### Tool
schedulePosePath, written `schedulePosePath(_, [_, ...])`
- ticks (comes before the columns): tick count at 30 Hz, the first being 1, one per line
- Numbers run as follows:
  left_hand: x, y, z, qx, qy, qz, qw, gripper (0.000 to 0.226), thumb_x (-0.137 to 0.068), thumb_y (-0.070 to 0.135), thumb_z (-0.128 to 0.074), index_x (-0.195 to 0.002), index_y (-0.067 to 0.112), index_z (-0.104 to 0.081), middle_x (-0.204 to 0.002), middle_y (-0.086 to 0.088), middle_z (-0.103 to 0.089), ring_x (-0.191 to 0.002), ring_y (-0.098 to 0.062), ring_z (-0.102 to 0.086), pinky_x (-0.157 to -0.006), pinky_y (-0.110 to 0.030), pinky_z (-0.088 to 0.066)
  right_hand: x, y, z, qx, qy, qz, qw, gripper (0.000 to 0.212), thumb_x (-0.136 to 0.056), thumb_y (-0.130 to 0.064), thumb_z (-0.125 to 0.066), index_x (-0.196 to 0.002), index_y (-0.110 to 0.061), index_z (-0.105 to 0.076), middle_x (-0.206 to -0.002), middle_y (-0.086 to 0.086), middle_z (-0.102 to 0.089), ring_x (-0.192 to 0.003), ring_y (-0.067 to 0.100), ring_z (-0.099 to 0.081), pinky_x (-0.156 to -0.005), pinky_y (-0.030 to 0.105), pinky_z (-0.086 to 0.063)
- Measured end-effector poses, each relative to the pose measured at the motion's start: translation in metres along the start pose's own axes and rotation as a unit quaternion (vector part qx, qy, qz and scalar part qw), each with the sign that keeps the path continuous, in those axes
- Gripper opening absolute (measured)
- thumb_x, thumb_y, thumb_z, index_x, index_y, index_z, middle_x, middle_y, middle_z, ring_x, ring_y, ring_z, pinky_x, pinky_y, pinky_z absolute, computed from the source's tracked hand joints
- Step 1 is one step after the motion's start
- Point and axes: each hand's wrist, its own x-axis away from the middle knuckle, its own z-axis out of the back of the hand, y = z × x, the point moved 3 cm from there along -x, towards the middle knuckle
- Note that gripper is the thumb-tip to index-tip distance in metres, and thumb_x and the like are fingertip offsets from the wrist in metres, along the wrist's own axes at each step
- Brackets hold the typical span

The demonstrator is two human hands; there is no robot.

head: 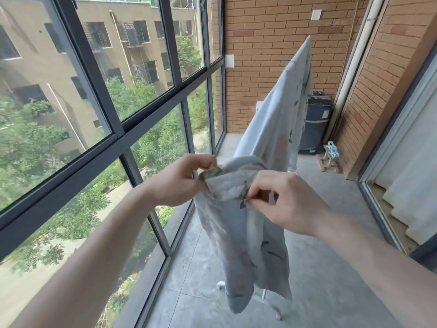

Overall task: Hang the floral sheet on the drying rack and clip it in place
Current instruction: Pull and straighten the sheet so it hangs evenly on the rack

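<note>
The floral sheet (272, 129), pale grey with faint leaf and flower prints, is draped over the drying rack from the far top down to its near end. The rack itself is almost all hidden; only its white feet (277, 314) show below the cloth. My left hand (182, 181) pinches the sheet's near edge between thumb and fingers. My right hand (283, 200) pinches the same bunched edge a little to the right. The near end hangs loose below both hands. Blue clips (333, 150) lie on a small wooden stool at the back right.
Tall dark-framed windows (118, 133) run along the left, close to the rack. A brick wall closes the far end, with a dark grey appliance (315, 124) in the corner. A sliding door frame (387, 185) lines the right. Grey tiled floor lies between.
</note>
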Motion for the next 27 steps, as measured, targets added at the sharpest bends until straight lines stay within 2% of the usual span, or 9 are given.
schedulePosePath(2, [0.003,-0.015,0.001,-0.103,-0.018,0.056,0.993,0.023,-0.087,-0.003,-0.057,-0.093,0.019,-0.06,-0.094,0.0,-0.068,-0.093,-0.02,-0.067,-0.077,-0.044,-0.061,0.001,0.001,-0.012,0.037,-0.013,0.006,0.999,0.011,-0.084,-0.023,-0.081,-0.081,-0.031,-0.074,-0.086,-0.02,-0.066,-0.075,0.009,-0.064,-0.065,0.024,-0.05])
schedulePosePath(4, [0.009,-0.026,0.003,-0.146,-0.009,0.081,0.986,0.025,-0.083,0.014,-0.059,-0.101,0.03,-0.055,-0.097,0.001,-0.068,-0.092,-0.022,-0.067,-0.074,-0.049,-0.061,0.004,0.004,-0.014,-0.004,0.057,-0.009,0.998,0.015,-0.083,-0.024,-0.084,-0.086,-0.029,-0.07,-0.088,-0.015,-0.066,-0.075,0.013,-0.064,-0.064,0.02,-0.046])
schedulePosePath(6, [0.014,-0.027,0.001,-0.099,-0.013,0.063,0.993,0.033,-0.085,0.025,-0.067,-0.113,0.038,-0.054,-0.104,0.007,-0.07,-0.095,-0.017,-0.07,-0.078,-0.041,-0.063,0.004,0.014,-0.01,-0.038,0.144,-0.049,0.988,0.032,-0.082,-0.024,-0.085,-0.107,-0.028,-0.066,-0.103,-0.015,-0.063,-0.081,0.016,-0.063,-0.062,0.018,-0.045])
schedulePosePath(9, [0.011,-0.009,-0.007,-0.031,0.029,-0.003,0.999,0.034,-0.09,0.021,-0.075,-0.119,0.033,-0.062,-0.107,0.01,-0.07,-0.095,-0.008,-0.068,-0.081,-0.026,-0.058,-0.002,0.029,-0.012,-0.033,0.113,-0.13,0.985,0.064,-0.084,-0.03,-0.084,-0.139,-0.037,-0.052,-0.127,-0.02,-0.056,-0.094,0.008,-0.061,-0.07,0.016,-0.048])
schedulePosePath(11, [0.01,0.002,-0.017,-0.058,0.076,-0.067,0.993,0.027,-0.087,0.006,-0.072,-0.107,0.025,-0.07,-0.1,0.009,-0.066,-0.091,-0.009,-0.063,-0.077,-0.023,-0.052,0.001,0.031,-0.025,-0.058,0.084,-0.137,0.985,0.05,-0.082,-0.026,-0.086,-0.125,-0.035,-0.064,-0.114,-0.021,-0.065,-0.093,0.005,-0.063,-0.075,0.018,-0.048])
schedulePosePath(14, [0.009,0.0,-0.031,-0.093,0.088,-0.125,0.984,0.031,-0.075,-0.012,-0.062,-0.084,0.015,-0.074,-0.089,0.004,-0.057,-0.081,-0.009,-0.055,-0.068,-0.021,-0.045,0.014,0.024,-0.039,-0.042,0.074,-0.103,0.991,0.029,-0.076,-0.018,-0.087,-0.09,-0.035,-0.068,-0.087,-0.013,-0.065,-0.08,0.013,-0.061,-0.065,0.027,-0.045])
schedulePosePath(19, [0.017,-0.047,-0.056,-0.26,0.018,-0.087,0.961,0.036,-0.065,-0.009,-0.052,-0.07,0.023,-0.069,-0.08,0.011,-0.052,-0.082,-0.013,-0.048,-0.066,-0.03,-0.046,0.049,0.034,-0.082,0.008,-0.082,-0.187,0.979,0.043,-0.066,-0.059,-0.087,-0.083,-0.033,-0.056,-0.081,-0.02,-0.06,-0.072,0.005,-0.055,-0.059,0.02,-0.041])
schedulePosePath(23, [0.034,-0.094,-0.093,-0.305,-0.079,-0.018,0.949,0.035,-0.062,-0.006,-0.048,-0.072,0.024,-0.064,-0.082,0.01,-0.05,-0.083,-0.013,-0.047,-0.071,-0.034,-0.048,0.068,0.056,-0.124,0.079,-0.202,-0.189,0.958,0.026,-0.082,-0.047,-0.074,-0.077,-0.026,-0.06,-0.072,-0.013,-0.063,-0.071,0.006,-0.059,-0.059,0.02,-0.041])
schedulePosePath(27, [0.038,-0.124,-0.117,-0.302,-0.103,0.022,0.948,0.045,-0.074,0.0,-0.057,-0.096,0.036,-0.072,-0.097,0.014,-0.054,-0.096,-0.013,-0.05,-0.079,-0.028,-0.045,0.075,0.076,-0.143,0.082,-0.266,-0.221,0.935,0.02,-0.086,-0.046,-0.069,-0.086,-0.027,-0.069,-0.081,-0.015,-0.07,-0.079,0.005,-0.066,-0.068,0.026,-0.051])
